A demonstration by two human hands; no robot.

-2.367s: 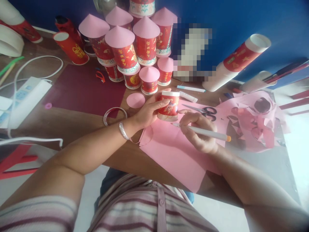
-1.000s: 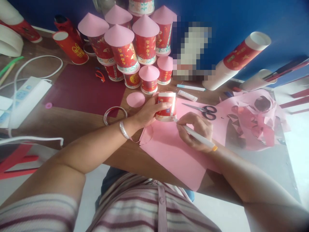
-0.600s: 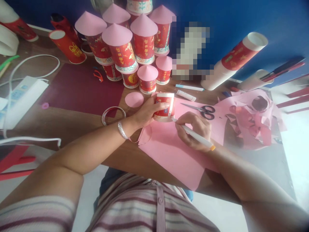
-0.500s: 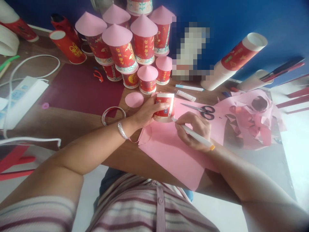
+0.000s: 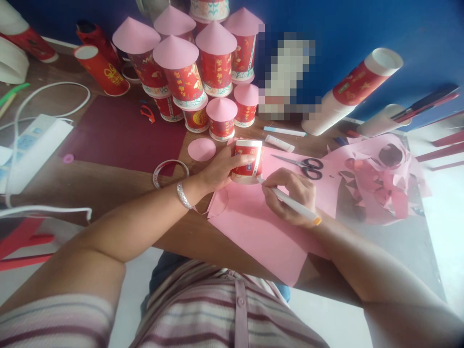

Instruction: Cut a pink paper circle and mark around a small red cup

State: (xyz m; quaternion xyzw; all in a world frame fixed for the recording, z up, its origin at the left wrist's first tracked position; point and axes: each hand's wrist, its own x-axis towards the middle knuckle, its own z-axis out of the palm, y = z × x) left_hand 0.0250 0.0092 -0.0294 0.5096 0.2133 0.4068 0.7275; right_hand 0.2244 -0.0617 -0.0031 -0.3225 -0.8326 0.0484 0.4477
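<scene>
My left hand grips a small red paper cup that stands upside down on a pink paper sheet. My right hand is closed round a white pen with an orange end. The pen's tip touches the paper at the cup's rim on its right side. A silver bracelet sits on my left wrist.
A stack of red cups with pink cone lids stands behind. A pink paper circle, a cut cup ring, scissors, a glue stick and pink scraps lie around. A power strip sits left.
The cup came down from a raised position onto the pink sheet, and my right hand brought the pen tip to its rim. Over the last half second almost nothing shifted.
</scene>
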